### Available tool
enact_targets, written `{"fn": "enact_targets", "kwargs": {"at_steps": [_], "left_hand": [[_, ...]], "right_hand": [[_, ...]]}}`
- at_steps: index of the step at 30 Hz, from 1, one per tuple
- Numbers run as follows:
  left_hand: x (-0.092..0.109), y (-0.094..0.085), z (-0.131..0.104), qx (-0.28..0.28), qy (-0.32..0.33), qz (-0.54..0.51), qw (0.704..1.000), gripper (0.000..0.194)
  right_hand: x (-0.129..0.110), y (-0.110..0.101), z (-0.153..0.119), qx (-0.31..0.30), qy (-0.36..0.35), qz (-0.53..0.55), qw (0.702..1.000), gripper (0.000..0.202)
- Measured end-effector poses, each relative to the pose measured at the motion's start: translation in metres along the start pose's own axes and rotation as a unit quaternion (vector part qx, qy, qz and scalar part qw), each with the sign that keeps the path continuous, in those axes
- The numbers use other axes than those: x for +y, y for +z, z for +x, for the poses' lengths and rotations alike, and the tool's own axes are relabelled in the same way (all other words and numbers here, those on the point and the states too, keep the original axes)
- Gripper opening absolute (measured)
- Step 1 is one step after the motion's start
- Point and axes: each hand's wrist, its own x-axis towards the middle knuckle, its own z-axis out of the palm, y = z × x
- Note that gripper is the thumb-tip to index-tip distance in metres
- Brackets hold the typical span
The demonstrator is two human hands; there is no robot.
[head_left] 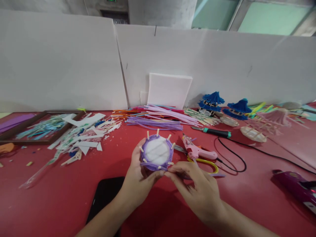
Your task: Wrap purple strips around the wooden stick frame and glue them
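Cupping: the left hand [138, 179] holds a round purple piece [158, 154], fingers behind its left side and thumb at the near rim.
Pinching: the right hand [198, 189] has thumb and fingertips narrowed on a purple strand [149, 164] at the piece's near right edge.
Round purple piece: held above the middle of the red desk [66, 204], with a white disc [156, 148] inside and short pale pegs [158, 132] around its rim.
Right of the piece: a pink glue gun [201, 153], just beside yellow-handled scissors [214, 165].
Behind the piece: piled colourful stems [158, 123].
Under the left forearm: a black phone [105, 192], partly covered.
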Motion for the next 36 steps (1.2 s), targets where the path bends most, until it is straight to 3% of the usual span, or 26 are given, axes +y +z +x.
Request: {"fn": "enact_targets", "kwargs": {"at_steps": [10,23,28,32,36], "left_hand": [[0.0,0.001,0.001,-0.006,-0.05,-0.071,0.996,0.1],[0.002,0.003,-0.004,0.023,-0.061,-0.045,0.997,0.091],[0.004,0.004,-0.004,0.063,-0.06,-0.046,0.995,0.088],[0.003,0.002,-0.002,0.105,-0.067,-0.057,0.991,0.087],[0.003,0.0,-0.001,0.111,-0.091,-0.078,0.987,0.083]], "right_hand": [[0.001,-0.002,-0.002,-0.008,-0.018,-0.01,1.0,0.003],[0.007,-0.005,0.0,-0.039,-0.119,-0.014,0.992,0.01],[0.007,-0.007,0.001,-0.066,-0.168,-0.006,0.984,0.021],[0.005,-0.006,0.005,-0.048,-0.148,-0.026,0.988,0.018],[0.006,-0.006,0.009,-0.045,-0.11,-0.04,0.992,0.011]]}}
